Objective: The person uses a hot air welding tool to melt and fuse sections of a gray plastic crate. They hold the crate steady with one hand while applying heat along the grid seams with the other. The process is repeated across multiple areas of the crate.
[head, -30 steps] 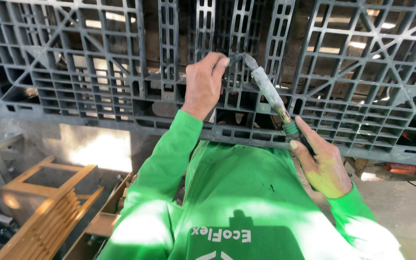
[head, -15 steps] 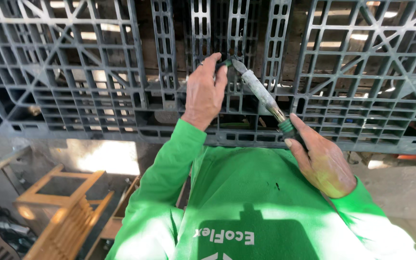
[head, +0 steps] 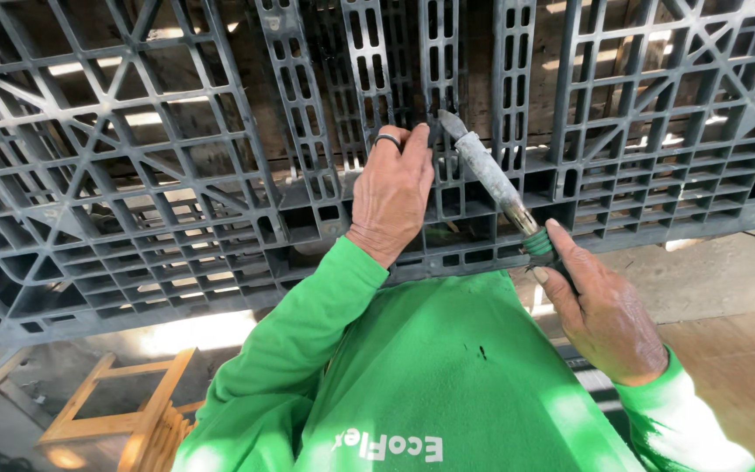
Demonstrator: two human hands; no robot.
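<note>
While the left hand (head: 392, 194) presses flat against the dark grey plastic pallet (head: 176, 175), its fingers curled over 1 of the upright ribs, the right hand (head: 605, 315) is closed around the handle of a long metal tool (head: 491, 179) and holds its tip at a rib just beside the left fingertips. Doing this step well looks to be a matter of steadiness: the bracing hand should stay firm on the grid so the panel does not flex, and its fingertips are best kept clear of the tip, which sits very near them. A low, controlled angle and light pressure would seem wiser than force, since the ribs there are thin.

As for the tool, its shaft is a dull grey, crusted and worn, with a flattened end; a green ribbed collar (head: 536, 243) joins it to the handle, which the palm hides. It slants up and to the left from the right hand, crossing the lower middle of the pallet. Whether the tip is hot or merely sharp cannot be told.

A dark ring (head: 387, 138) sits on 1 left finger. Both arms wear bright green sleeves (head: 308, 323). Below the pallet, at lower left, stands a wooden frame (head: 120, 411).
</note>
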